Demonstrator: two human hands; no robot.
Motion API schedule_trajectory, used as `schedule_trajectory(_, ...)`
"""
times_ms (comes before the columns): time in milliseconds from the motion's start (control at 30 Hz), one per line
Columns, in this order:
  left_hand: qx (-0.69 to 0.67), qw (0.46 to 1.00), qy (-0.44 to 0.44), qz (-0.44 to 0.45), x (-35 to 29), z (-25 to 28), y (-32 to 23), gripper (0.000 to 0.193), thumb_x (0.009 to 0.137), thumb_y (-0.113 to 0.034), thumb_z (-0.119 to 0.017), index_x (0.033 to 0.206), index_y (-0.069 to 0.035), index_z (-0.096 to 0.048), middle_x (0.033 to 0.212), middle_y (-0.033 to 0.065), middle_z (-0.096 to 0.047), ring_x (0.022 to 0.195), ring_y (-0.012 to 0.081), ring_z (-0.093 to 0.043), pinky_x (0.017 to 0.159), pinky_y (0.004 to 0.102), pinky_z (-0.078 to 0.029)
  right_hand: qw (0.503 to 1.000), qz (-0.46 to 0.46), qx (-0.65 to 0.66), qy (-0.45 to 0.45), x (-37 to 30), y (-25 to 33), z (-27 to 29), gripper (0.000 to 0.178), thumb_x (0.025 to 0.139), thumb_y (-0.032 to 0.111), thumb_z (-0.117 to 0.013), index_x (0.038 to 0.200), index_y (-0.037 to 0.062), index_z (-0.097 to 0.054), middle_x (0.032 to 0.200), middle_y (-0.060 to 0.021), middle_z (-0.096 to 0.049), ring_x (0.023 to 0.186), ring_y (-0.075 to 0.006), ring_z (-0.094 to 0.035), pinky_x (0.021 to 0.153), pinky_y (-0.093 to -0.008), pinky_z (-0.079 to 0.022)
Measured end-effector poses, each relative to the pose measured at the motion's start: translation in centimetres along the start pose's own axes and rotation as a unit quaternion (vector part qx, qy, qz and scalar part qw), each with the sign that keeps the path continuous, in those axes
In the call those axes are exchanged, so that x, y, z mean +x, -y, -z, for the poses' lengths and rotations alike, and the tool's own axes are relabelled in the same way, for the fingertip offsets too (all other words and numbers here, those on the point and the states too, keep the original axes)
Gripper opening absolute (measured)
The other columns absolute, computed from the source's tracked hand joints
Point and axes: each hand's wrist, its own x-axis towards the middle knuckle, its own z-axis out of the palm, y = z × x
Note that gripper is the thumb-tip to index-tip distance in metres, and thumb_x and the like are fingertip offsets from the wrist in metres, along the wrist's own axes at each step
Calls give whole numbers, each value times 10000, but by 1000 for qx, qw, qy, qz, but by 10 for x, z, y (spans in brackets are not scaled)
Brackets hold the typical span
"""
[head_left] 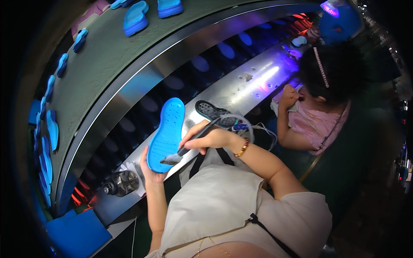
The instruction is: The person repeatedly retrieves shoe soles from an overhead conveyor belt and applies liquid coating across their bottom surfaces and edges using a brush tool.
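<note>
My left hand [149, 168] is closed round the heel end of a bright blue shoe sole [167, 124], which it holds up tilted, the hollow side with ridges and small dimples facing me. In my right hand [216, 139] is a brush [187, 148] with a dark handle, gripped like a pen. Its bristles [171, 159] touch or hover just over the sole's lower part; I cannot tell which. A pale tube [247, 122] curves from the handle's upper end. Just beyond my right hand, a black sole [208, 107] with holes lies on the metal ledge.
A metal ledge [232, 93] runs diagonally before me. Left on it stands a clear container with a dark cap [121, 183]. Beyond, a green conveyor belt [100, 64] carries several blue soles [136, 18]. At right sits a co-worker in pink [313, 124]; a blue box [77, 233] is lower left.
</note>
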Motion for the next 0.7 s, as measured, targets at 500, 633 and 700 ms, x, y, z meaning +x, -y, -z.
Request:
schedule_trajectory(500,-5,929,78,-361,-107,-26,-85,719,845,-505,-305,1317,35,-256,1257,275,-385,1046,463,-471,789,578,-434,854,49,358,-375,-15,-59,55,208,853,180,-546,1009,43,-561,737,-3,-569,517,-68,-448,472,-190,-349)
schedule_trajectory(633,-27,889,138,-436,-67,-45,-175,661,867,-427,-323,1345,11,-195,1381,238,-193,1253,474,-173,985,640,-147,869,49,358,-338,-6,-56,48,205,858,181,-538,1008,43,-560,756,-11,-574,517,-74,-447,479,-194,-349)
schedule_trajectory(700,-217,849,292,-384,-37,-16,-228,681,847,-414,-351,1330,43,-199,1394,230,-170,1299,392,-132,1031,592,-109,877,52,363,-310,-5,-53,40,219,863,188,-532,1022,39,-552,731,-13,-559,521,-81,-454,484,-201,-362)
